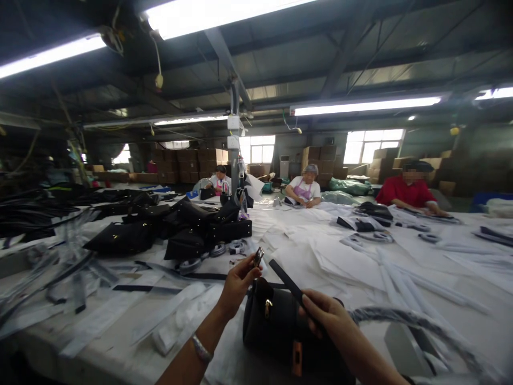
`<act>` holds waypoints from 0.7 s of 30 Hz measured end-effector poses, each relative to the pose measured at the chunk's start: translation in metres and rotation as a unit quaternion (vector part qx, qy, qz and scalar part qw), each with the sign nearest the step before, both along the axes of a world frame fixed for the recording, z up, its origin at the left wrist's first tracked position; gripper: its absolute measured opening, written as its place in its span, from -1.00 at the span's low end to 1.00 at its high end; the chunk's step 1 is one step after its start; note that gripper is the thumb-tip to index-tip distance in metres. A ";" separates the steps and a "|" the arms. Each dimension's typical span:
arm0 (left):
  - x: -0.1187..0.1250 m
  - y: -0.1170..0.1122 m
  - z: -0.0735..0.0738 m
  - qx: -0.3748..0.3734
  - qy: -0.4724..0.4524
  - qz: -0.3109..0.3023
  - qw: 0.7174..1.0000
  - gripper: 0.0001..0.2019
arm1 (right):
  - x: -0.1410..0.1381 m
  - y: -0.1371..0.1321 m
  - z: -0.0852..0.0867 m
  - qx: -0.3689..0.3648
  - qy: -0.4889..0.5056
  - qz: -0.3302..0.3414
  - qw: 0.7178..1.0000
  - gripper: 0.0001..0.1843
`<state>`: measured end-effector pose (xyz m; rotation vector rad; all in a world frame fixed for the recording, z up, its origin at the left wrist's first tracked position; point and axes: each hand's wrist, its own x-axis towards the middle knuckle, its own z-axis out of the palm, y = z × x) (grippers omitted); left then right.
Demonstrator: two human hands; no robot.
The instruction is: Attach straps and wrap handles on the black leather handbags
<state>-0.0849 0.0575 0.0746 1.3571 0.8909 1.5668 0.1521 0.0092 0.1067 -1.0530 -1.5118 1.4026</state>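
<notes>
Above the table (336,256) my left hand (235,289) pinches a buckle (258,257); my right hand (331,318) pinches a strap (285,279) angled far-left toward it.

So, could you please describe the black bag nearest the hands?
On the long white table, look at the near edge, between the left hand pinching a metal clip and the right hand holding a strap. That bag stands alone with a gold clasp, unlike the heap of black bags farther left.
</notes>
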 end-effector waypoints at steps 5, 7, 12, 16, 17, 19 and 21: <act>0.003 -0.004 0.000 0.018 -0.028 -0.041 0.999 -0.55 | -0.011 0.007 0.003 -0.002 0.023 0.021 0.999 -0.53; 0.003 -0.006 0.000 0.009 -0.016 -0.058 0.998 -0.54 | -0.013 0.010 0.000 -0.005 0.034 0.030 0.999 -0.54; 0.003 -0.011 0.002 -0.002 0.020 -0.070 0.997 -0.52 | -0.013 0.015 -0.010 -0.004 0.047 0.049 0.998 -0.59; 0.008 -0.017 0.011 0.003 0.033 -0.091 0.995 -0.60 | -0.015 0.020 -0.015 0.014 0.036 0.049 0.998 -0.55; 0.010 -0.018 0.013 0.003 0.042 -0.108 0.993 -0.61 | -0.017 0.021 -0.012 0.022 0.031 0.043 0.998 -0.50; 0.016 -0.020 0.017 0.009 0.074 -0.138 0.988 -0.60 | -0.022 0.023 -0.003 0.053 0.018 0.016 0.998 -0.42; 0.022 -0.021 0.019 0.015 0.109 -0.128 0.986 -0.60 | -0.027 0.024 0.010 0.111 -0.011 -0.021 0.994 -0.41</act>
